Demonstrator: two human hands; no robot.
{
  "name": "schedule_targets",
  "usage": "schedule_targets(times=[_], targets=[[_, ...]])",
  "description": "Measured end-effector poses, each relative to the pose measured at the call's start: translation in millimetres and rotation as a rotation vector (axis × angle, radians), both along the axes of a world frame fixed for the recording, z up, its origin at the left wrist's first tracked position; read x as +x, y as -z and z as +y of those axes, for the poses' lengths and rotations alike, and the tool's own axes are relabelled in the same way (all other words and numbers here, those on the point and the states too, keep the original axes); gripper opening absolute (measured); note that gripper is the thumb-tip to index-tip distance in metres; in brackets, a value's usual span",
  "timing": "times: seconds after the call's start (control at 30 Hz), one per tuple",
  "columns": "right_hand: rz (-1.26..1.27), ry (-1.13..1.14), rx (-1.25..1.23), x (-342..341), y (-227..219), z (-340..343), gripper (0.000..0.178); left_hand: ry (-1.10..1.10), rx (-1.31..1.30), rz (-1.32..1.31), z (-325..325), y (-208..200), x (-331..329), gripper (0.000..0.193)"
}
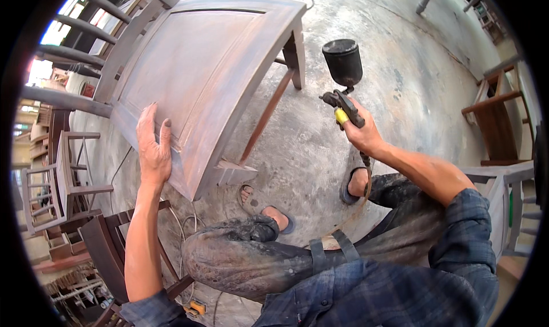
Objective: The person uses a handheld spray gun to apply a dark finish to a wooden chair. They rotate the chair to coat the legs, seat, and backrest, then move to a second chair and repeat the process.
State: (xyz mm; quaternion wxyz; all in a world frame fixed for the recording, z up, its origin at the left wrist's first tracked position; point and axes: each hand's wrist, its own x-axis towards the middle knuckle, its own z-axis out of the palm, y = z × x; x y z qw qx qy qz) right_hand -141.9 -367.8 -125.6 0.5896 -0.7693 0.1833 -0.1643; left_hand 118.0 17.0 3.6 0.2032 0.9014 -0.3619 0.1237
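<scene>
A wooden chair (200,58) with a greyish, streaky finish is tilted in front of me, its broad seat panel facing up and its back spindles at the upper left. My left hand (154,150) lies on the near left corner of the seat, fingers stretched out, holding nothing. On the right, my right hand (365,134) is closed round the handle of a spray gun (346,106). A black cup (343,64) sits on top of the gun, whose nozzle points left toward the chair. Something yellow (341,116) wraps a finger of that hand. A hose (368,181) hangs below it.
Several unfinished chairs (74,167) stand at the left, with a dark chair (106,247) close to my left arm. A brown wooden piece (497,121) and a grey one (497,181) are at the right. Cables and a yellow tool (197,307) lie on the concrete floor (400,58).
</scene>
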Motion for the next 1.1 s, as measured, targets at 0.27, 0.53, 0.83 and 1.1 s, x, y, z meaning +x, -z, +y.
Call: schedule_targets(times=[0.27, 0.53, 0.83, 1.1], targets=[[-0.025, -0.129, -0.030, -21.6, 15.2, 8.4, 0.044, -0.006, 0.020, 0.008, -1.9, -0.2, 2.7, 0.057], [-0.048, -0.482, -0.055, -47.1, -5.3, 55.3, 0.048, 0.000, 0.006, -0.004, -1.8, 3.1, 4.6, 0.060], [-0.112, -0.656, 0.012, -49.0, -10.0, 84.9, 0.051, 0.015, -0.015, -0.006, 1.2, 5.3, 7.7, 0.059], [0.088, -0.548, 0.011, -50.8, -6.6, 66.2, 0.049, 0.024, -0.012, -0.021, -1.6, 5.6, 8.2, 0.055]])
